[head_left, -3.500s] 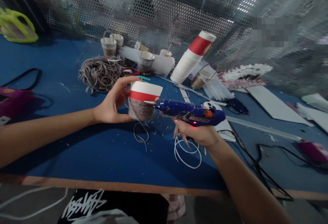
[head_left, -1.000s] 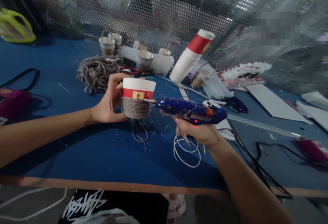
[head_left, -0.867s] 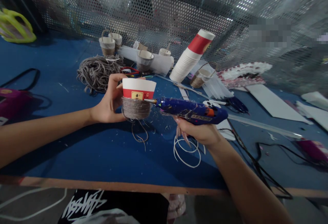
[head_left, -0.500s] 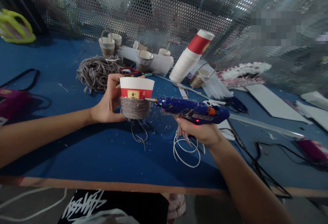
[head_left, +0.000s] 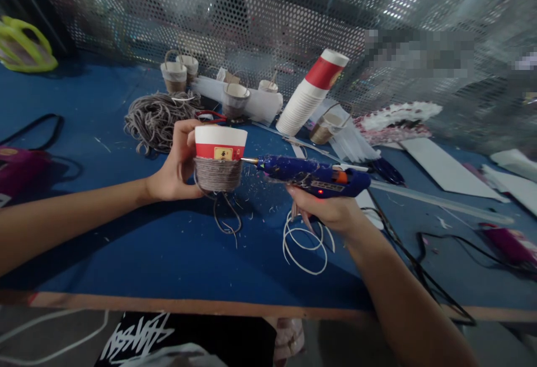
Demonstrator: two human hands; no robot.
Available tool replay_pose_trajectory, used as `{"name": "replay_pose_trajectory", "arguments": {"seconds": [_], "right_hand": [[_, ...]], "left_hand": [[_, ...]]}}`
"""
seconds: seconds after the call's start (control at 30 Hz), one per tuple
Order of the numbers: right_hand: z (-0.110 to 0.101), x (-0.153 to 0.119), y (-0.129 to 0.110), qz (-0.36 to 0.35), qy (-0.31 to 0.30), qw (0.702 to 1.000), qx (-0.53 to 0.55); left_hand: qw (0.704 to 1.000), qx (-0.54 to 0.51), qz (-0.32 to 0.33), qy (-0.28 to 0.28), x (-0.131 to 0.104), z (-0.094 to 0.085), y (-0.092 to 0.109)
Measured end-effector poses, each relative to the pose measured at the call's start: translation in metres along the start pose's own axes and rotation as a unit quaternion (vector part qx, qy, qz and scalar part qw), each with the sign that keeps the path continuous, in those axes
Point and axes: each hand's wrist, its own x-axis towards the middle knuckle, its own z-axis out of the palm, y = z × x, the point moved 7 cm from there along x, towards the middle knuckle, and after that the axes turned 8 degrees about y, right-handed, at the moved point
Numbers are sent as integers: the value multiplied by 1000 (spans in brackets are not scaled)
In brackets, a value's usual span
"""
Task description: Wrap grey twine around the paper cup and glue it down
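Grey cord (head_left: 218, 174) covers the lower part of a paper cup (head_left: 205, 133), held upright over the blue worktop (head_left: 168, 260). The left grip (head_left: 175, 171) pinches the cup's left side between thumb and fingers. The right grip (head_left: 329, 209) is wrapped around a glue gun (head_left: 293, 169), its nozzle at the cup's right side; contact cannot be confirmed. Behind the left grip lies a tangled cord heap (head_left: 159, 120). Farther back, a cup stack (head_left: 310, 93) leans between small buckets (head_left: 235, 99). White coils (head_left: 308, 249) lie below the right grip.
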Motion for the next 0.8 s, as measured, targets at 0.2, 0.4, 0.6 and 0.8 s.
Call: {"name": "replay_pose_trajectory", "arguments": {"seconds": [0.2, 0.4, 0.6, 0.8], "right_hand": [[-9, 4, 14, 62, 52, 997, -16], [-11, 9, 21, 61, 100, 993, 17], [-7, 7, 24, 27, 72, 997, 30], [2, 5, 19, -43, 30, 999, 7]], "left_hand": [[998, 54, 24, 6, 2, -1, 2], [988, 145, 16, 55, 1, -6, -4], [985, 164, -28, 50, -1, -3, -13], [980, 192, -29, 34, 0, 0, -11]]}}
